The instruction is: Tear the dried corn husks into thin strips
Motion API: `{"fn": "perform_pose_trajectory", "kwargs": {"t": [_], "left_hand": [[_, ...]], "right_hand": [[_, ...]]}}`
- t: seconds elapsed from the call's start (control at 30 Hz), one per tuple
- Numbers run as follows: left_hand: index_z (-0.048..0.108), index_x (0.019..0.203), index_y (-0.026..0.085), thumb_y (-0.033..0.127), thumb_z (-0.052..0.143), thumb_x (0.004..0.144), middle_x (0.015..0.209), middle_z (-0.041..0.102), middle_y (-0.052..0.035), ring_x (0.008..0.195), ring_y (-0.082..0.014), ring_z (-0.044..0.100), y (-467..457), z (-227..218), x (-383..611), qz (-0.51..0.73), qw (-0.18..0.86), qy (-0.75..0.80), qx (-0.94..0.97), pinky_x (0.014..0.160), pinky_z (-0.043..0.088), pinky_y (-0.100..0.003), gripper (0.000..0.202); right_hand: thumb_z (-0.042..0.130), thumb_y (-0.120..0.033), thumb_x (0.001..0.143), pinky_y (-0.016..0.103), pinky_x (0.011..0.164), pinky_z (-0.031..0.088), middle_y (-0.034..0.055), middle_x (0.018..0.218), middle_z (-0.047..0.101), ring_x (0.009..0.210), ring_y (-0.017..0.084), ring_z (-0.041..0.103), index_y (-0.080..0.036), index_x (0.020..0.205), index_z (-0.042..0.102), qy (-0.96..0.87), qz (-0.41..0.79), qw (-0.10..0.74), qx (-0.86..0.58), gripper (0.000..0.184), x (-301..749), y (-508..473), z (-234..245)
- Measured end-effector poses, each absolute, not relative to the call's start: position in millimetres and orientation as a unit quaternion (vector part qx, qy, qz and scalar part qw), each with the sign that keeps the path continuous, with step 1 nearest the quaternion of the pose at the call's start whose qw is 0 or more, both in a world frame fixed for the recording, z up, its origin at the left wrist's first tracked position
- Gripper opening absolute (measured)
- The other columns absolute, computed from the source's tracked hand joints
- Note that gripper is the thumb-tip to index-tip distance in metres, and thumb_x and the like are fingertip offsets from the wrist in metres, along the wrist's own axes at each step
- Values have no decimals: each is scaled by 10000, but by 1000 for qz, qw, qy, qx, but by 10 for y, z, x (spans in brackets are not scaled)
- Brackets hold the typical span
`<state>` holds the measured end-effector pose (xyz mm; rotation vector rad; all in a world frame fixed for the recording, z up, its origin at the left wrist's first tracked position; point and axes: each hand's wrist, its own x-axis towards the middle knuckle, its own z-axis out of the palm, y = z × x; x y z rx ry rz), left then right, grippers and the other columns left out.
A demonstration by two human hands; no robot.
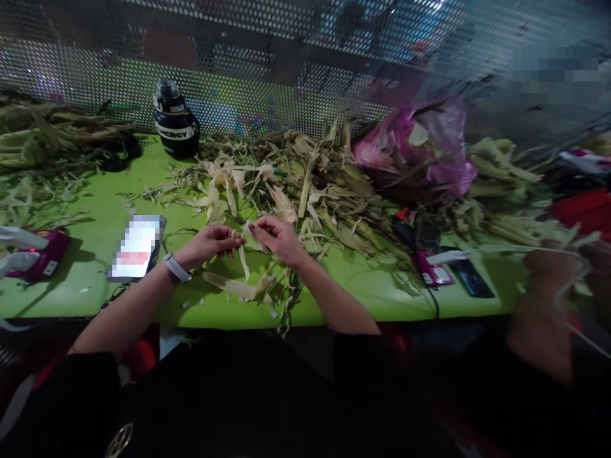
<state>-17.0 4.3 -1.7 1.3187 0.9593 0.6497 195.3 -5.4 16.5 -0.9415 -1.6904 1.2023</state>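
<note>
A pale husk strip (243,262) is dangling over the green table (114,181).
The left hand (217,240) is pinching it between fingertips; just beside, the right hand (278,238) is clamping thumb and fingers on a whitish scrap (247,229).

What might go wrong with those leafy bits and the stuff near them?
The thin, pale husk between the left hand and right hand might tear if pulled too hard.

The phone lies close beside the left forearm, so an elbow swing could perhaps knock it.

The dark bottle stands right by the husk pile; shoving the pile sideways might tip it.
</note>
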Motion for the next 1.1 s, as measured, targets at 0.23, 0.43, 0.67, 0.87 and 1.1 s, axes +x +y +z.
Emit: {"fn": "perform_pose_trajectory", "kwargs": {"t": [0.23, 0.43, 0.67, 0.87, 1.1], "left_hand": [[645, 754, 123, 330, 767, 755, 590, 607, 13, 492, -50, 513, 21, 9, -156, 295, 636, 434, 566, 465, 353, -167, 241], [622, 707, 125, 328, 769, 752, 533, 591, 22, 461, -49, 498, -22, 70, -113, 287, 627, 442, 574, 440, 325, -159, 255], [607, 674, 129, 302, 789, 728, 505, 588, 20, 431, -53, 486, -50, 109, -85, 278, 622, 466, 564, 431, 322, -167, 257], [634, 706, 121, 212, 729, 773, 513, 598, 19, 431, -48, 483, -46, 126, -85, 281, 617, 476, 560, 433, 321, -162, 148], [629, 718, 115, 290, 766, 734, 511, 622, 8, 403, -44, 453, -20, 24, -95, 271, 602, 484, 574, 428, 300, -163, 223]], "right_hand": [[572, -320, 885, 306, 685, 389, 10, 673, 592, 679, 146, 516, -198, 683, 603, -817, 131, 400, -394, 237, 1893, -65, 74], [524, -240, 896, 335, 798, 413, 22, 684, 601, 715, 165, 517, -208, 689, 589, -840, -48, 379, -385, 219, 1851, -62, -53], [516, -211, 927, 335, 834, 417, 17, 736, 685, 707, 155, 570, -193, 802, 633, -861, -107, 366, -335, 172, 1834, -80, -66], [499, -229, 949, 362, 877, 405, 44, 858, 730, 784, 168, 600, -190, 963, 681, -880, -43, 332, -336, 187, 1866, -57, -69], [537, -230, 914, 373, 855, 411, 37, 855, 750, 773, 166, 620, -203, 973, 712, -897, 34, 313, -310, 187, 1889, -57, -30]]}}
